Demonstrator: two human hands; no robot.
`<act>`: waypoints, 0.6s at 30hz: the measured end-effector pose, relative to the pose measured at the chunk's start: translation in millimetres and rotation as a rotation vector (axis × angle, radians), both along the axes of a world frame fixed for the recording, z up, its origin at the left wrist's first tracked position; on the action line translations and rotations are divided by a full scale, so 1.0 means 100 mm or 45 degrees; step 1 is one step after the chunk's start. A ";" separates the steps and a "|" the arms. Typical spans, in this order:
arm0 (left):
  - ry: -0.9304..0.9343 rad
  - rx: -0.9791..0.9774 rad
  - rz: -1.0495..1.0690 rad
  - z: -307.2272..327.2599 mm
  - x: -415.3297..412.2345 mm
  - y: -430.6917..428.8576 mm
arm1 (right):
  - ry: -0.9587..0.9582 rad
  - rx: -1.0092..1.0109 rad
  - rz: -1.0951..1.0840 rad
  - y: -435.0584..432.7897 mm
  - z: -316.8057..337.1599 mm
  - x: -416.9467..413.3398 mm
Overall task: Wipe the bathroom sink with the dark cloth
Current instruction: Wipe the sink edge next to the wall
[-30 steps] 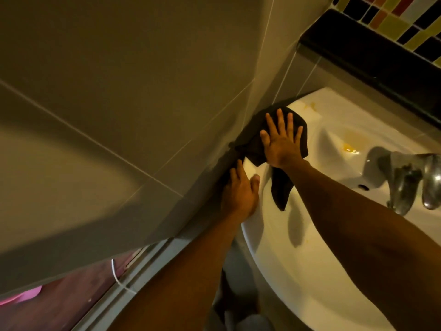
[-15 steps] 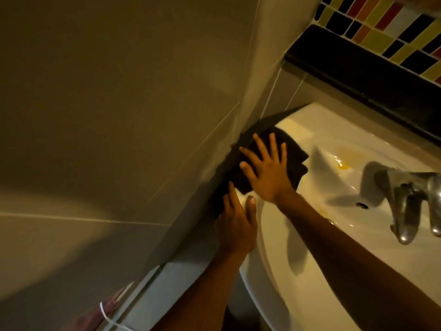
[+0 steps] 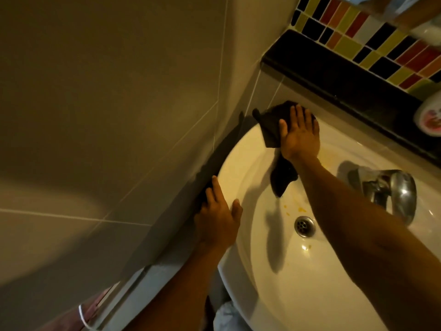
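Observation:
The white bathroom sink fills the lower right, with a metal drain at its bottom. My right hand presses flat on the dark cloth at the sink's back left rim, next to the wall corner. One end of the cloth hangs below my wrist into the basin. My left hand rests on the sink's left rim, fingers apart, holding nothing. Yellow stains lie just above the drain.
A chrome tap stands at the sink's right. A black ledge runs behind it under coloured mosaic tiles. A round white container sits on the ledge at far right. Beige tiled wall closes in on the left.
My right hand has slid the cloth along the back rim, away from the wall corner toward the tap. The view has tilted down, so the drain shows. My left hand stays on the rim.

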State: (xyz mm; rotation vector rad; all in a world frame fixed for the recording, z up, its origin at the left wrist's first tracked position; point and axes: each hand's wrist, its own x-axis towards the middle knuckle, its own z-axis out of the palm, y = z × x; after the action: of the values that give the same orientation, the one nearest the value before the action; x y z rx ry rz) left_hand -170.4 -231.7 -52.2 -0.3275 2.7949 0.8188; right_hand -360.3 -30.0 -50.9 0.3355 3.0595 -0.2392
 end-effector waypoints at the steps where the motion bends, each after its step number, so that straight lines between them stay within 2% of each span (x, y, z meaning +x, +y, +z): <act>1: -0.001 0.014 0.011 -0.01 -0.01 0.01 | 0.019 -0.028 -0.070 -0.05 0.01 0.01; 3: -0.022 0.007 0.034 -0.01 -0.02 0.02 | 0.019 -0.106 -0.151 -0.31 0.01 0.06; 4: -0.016 -0.010 0.036 -0.01 -0.02 0.04 | 0.023 -0.112 -0.096 -0.50 0.00 0.14; 8: 0.062 -0.066 0.005 -0.01 -0.02 0.04 | 0.026 -0.141 0.539 -1.03 0.00 0.72; 11: 0.003 -0.012 0.004 0.03 -0.03 0.03 | -0.054 -0.034 0.807 -0.66 0.02 0.59; 12: -0.010 -0.003 0.015 0.03 -0.03 0.04 | -0.037 0.001 0.766 -0.48 0.02 0.47; 15: -0.001 0.008 0.023 0.08 -0.01 0.02 | -0.042 0.024 0.331 0.05 0.08 0.13; 18: -0.013 0.018 0.046 0.09 -0.02 0.03 | -0.119 0.069 0.090 0.34 0.11 0.16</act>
State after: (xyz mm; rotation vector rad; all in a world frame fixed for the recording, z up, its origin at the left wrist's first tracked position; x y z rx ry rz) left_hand -172.8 -228.5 -43.3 -0.3795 2.7801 0.8422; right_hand -344.1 4.4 -40.1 0.2338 2.9829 -0.1334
